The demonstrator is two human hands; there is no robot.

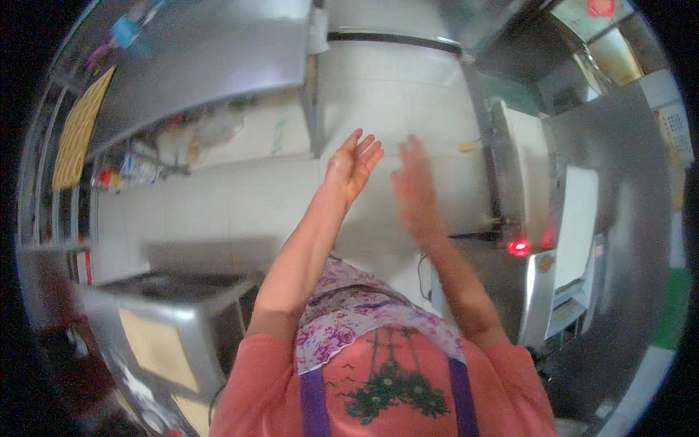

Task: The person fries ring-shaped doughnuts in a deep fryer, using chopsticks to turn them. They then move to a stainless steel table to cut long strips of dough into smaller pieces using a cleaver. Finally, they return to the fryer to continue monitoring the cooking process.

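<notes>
Held out over the pale tiled floor, my left hand [354,166] is empty, palm turned partly up and fingers apart. Just to its right, without touching it, my right hand [416,188] is blurred by motion. Nothing shows in it, but its finger spread is unclear. Below both hands, a floral apron [349,333] with purple straps covers the front of a coral shirt [262,382].
A stainless steel table [218,49] stands at the upper left, with bags and bottles beneath. A yellow slatted mat [82,131] is at far left. Lower left is a metal unit [191,317]. Steel appliances with a red light [519,247] line the right.
</notes>
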